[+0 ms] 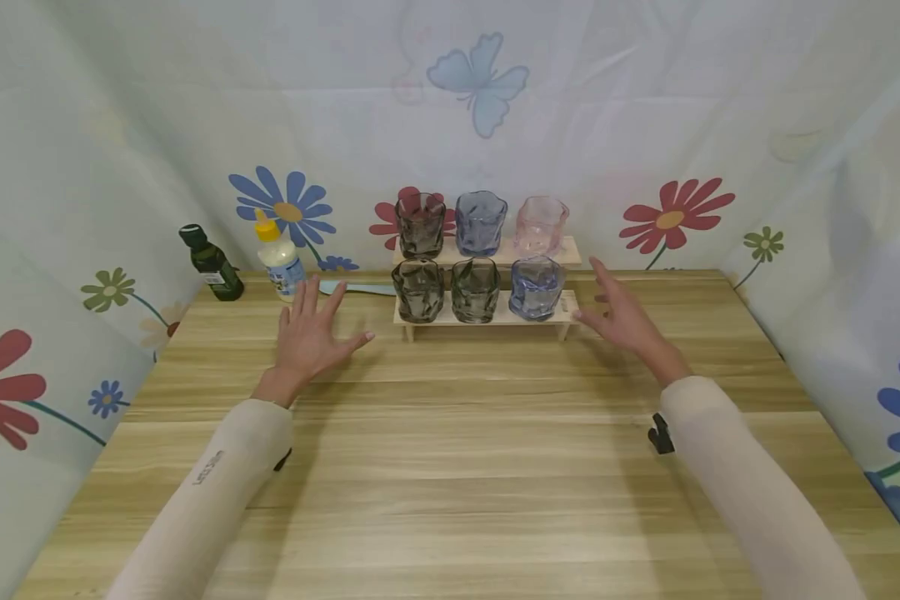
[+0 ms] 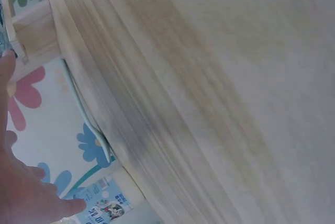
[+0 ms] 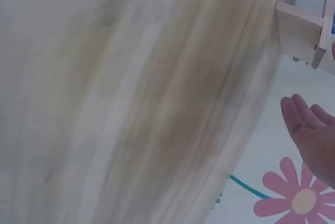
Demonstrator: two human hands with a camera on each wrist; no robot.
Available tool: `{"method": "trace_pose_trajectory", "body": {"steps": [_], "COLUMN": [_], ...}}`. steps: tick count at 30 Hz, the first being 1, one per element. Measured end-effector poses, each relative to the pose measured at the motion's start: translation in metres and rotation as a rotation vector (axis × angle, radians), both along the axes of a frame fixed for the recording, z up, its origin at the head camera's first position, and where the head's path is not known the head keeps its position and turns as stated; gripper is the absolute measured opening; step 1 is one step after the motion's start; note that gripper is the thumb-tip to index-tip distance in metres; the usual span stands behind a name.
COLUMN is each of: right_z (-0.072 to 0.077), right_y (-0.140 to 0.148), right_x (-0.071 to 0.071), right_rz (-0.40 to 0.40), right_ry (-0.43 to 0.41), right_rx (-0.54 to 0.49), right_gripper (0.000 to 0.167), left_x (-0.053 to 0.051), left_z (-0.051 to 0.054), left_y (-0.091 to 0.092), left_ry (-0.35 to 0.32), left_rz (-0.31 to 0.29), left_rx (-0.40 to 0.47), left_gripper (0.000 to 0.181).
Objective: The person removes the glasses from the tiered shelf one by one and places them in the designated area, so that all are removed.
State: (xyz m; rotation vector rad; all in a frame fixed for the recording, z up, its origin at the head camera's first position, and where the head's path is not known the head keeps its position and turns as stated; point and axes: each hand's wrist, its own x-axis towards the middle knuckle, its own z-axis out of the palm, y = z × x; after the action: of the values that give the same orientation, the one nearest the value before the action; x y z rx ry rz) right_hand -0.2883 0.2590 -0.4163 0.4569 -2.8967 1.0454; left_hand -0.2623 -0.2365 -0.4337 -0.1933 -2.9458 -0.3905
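A two-tier wooden rack (image 1: 487, 315) bears two rows of wavy glasses. On the upper tier are a dark grey glass (image 1: 420, 227), a blue-grey glass (image 1: 481, 223) and a pink glass (image 1: 542, 225). Below them sit a dark glass (image 1: 418, 292), a grey-green glass (image 1: 476, 290) and a blue glass (image 1: 537, 288). My left hand (image 1: 309, 337), fingers spread and holding nothing, hovers left of the rack near the white bottle. At the rack's right end, my right hand (image 1: 627, 317) has its fingers extended; whether the thumb touches the rack I cannot tell.
At the back left stand a dark green bottle (image 1: 216, 265) and a white bottle with yellow cap (image 1: 281, 260). A light blue flat utensil (image 1: 367, 288) lies along the back edge, partly hidden. A flower-printed curtain (image 1: 487, 150) surrounds the wooden table (image 1: 465, 467).
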Motion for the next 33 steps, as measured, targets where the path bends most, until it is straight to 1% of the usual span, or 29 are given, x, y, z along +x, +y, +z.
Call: {"method": "trace_pose_trajectory", "body": {"steps": [7, 12, 15, 17, 19, 22, 25, 28, 33], "right_z": [0.005, 0.008, 0.009, 0.008, 0.008, 0.006, 0.005, 0.005, 0.006], "right_y": [-0.01, -0.013, -0.014, -0.014, -0.014, -0.016, -0.018, -0.019, -0.019], "right_x": [-0.012, -0.016, -0.018, -0.018, -0.018, -0.018, -0.018, -0.018, -0.018], "right_rz": [0.052, 0.051, 0.047, 0.046, 0.051, 0.051, 0.053, 0.053, 0.054], "right_ry": [-0.053, -0.116, -0.131, -0.133, -0.131, -0.128, -0.12, -0.115, -0.118], "right_rx": [-0.064, -0.095, -0.101, -0.108, -0.116, -0.132, -0.142, -0.144, -0.147], "right_gripper": [0.094, 0.094, 0.094, 0.094, 0.094, 0.093, 0.093, 0.093, 0.093], "left_x": [-0.004, -0.006, -0.007, -0.008, -0.01, -0.015, -0.021, -0.026, -0.036], "left_z": [0.001, 0.001, 0.002, 0.003, 0.006, 0.013, 0.023, 0.034, 0.051], "left_y": [0.005, 0.009, 0.013, 0.015, 0.017, 0.021, 0.025, 0.029, 0.036], "left_ry": [0.027, 0.052, 0.088, 0.111, 0.124, 0.136, 0.155, 0.163, 0.141], "left_rz": [0.001, -0.008, -0.022, -0.038, -0.059, -0.098, -0.139, -0.163, -0.171], "left_rx": [0.023, 0.034, 0.076, 0.126, 0.194, 0.297, 0.376, 0.424, 0.472], "left_gripper": [0.095, 0.094, 0.093, 0.092, 0.09, 0.087, 0.083, 0.081, 0.079]}}
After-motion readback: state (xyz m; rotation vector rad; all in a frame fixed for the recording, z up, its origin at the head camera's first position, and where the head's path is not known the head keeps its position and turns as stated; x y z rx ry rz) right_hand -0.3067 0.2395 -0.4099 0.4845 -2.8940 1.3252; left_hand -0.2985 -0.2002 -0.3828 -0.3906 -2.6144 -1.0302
